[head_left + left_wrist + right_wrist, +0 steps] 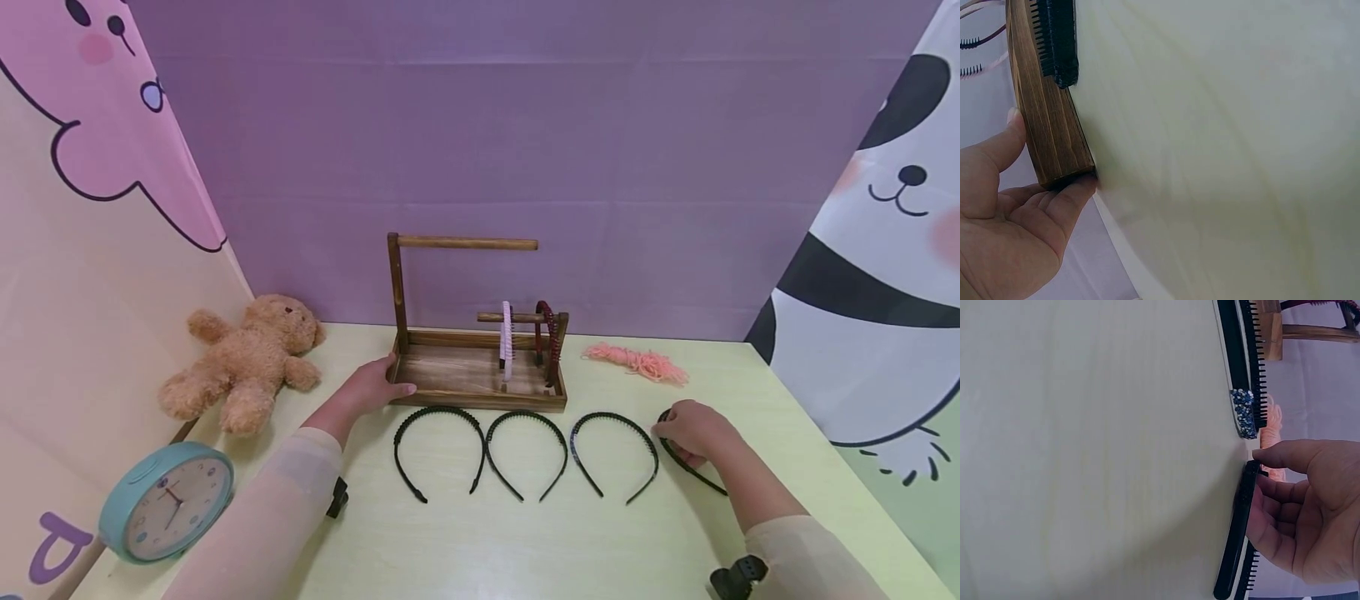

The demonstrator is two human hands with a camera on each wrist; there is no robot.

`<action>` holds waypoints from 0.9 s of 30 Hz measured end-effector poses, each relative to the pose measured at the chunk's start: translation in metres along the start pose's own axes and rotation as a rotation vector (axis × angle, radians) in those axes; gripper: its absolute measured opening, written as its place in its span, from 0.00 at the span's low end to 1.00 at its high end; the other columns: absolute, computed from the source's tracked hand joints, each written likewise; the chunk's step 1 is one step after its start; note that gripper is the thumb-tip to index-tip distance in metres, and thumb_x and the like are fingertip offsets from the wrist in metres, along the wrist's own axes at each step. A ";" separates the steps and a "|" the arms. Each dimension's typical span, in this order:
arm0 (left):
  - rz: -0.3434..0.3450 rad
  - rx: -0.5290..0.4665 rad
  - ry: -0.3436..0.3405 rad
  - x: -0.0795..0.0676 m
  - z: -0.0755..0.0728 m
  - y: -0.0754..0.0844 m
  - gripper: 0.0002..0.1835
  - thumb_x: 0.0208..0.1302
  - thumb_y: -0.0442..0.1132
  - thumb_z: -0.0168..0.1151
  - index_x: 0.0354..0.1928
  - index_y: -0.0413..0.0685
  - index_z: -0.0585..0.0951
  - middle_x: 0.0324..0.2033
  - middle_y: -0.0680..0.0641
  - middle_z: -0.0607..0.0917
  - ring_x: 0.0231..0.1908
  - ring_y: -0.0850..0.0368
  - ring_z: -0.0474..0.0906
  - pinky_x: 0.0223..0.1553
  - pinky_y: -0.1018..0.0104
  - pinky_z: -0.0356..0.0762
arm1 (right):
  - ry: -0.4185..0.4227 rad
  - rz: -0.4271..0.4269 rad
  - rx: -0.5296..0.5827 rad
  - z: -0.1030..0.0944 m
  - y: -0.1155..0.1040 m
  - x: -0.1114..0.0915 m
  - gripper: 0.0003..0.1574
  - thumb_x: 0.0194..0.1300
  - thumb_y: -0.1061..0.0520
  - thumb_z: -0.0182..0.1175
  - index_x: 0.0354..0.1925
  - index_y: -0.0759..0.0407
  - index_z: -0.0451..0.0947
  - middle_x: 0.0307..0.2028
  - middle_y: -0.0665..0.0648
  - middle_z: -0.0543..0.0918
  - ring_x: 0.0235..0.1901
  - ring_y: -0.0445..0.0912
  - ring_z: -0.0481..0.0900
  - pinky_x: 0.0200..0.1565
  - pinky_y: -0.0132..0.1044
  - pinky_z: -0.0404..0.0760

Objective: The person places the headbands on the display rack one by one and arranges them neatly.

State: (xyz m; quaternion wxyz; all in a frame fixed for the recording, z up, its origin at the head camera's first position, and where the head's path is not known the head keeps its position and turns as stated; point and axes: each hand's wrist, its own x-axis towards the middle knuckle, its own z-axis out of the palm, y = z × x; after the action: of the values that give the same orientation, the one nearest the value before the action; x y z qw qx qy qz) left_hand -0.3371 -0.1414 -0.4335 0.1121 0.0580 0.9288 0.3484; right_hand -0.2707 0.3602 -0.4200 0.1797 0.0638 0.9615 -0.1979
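My left hand [369,390] grips the left end of a wooden rack [472,400], thumb over its front edge and fingers round the side; the left wrist view shows this corner closely. On the rack's short lower bar hang a pale pink headband [507,342] and a dark red headband [553,346]. At the right, my right hand [701,432] pinches a black headband [1235,537] by its side, partly hiding it. Left of that lie a headband with blue glitter [1244,412], a plain toothed black headband [527,414] and a ridged black headband [438,409].
A bundle of pink yarn [637,362] lies behind the right hand. Over at the left are a brown teddy bear [251,362] and a blue alarm clock [167,502]. The rack's long upper bar [468,242] juts out to the right above the tray.
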 end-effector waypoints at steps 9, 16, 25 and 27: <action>0.005 -0.002 0.000 0.000 0.000 0.000 0.46 0.68 0.50 0.61 0.77 0.38 0.50 0.75 0.35 0.55 0.74 0.37 0.50 0.73 0.44 0.52 | 0.028 -0.074 0.089 -0.017 -0.002 -0.005 0.17 0.72 0.51 0.54 0.32 0.65 0.73 0.26 0.57 0.77 0.26 0.48 0.78 0.30 0.42 0.85; 0.002 0.001 0.008 0.002 0.000 -0.002 0.46 0.68 0.50 0.62 0.77 0.38 0.50 0.74 0.35 0.56 0.74 0.37 0.51 0.73 0.44 0.53 | 0.060 -0.142 0.147 -0.032 -0.018 -0.009 0.17 0.72 0.51 0.54 0.33 0.65 0.71 0.27 0.58 0.77 0.28 0.49 0.79 0.32 0.44 0.86; -0.010 -0.009 0.001 0.002 0.001 -0.002 0.46 0.68 0.51 0.62 0.77 0.39 0.49 0.75 0.36 0.56 0.74 0.38 0.51 0.73 0.44 0.53 | 0.103 -0.195 0.172 -0.052 -0.049 -0.011 0.17 0.72 0.52 0.54 0.38 0.67 0.72 0.28 0.59 0.78 0.32 0.49 0.79 0.35 0.43 0.87; -0.009 -0.010 0.005 0.002 0.001 -0.002 0.46 0.68 0.51 0.62 0.77 0.39 0.49 0.75 0.36 0.56 0.74 0.38 0.51 0.73 0.45 0.54 | 0.109 -0.201 0.171 -0.058 -0.057 -0.012 0.17 0.72 0.52 0.54 0.39 0.68 0.73 0.29 0.59 0.78 0.32 0.49 0.79 0.36 0.43 0.87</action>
State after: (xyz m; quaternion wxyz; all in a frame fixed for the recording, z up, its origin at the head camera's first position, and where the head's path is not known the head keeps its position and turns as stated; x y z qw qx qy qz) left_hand -0.3394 -0.1420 -0.4356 0.1116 0.0524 0.9276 0.3525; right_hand -0.2893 0.3306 -0.3456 0.1003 -0.0072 0.9509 -0.2926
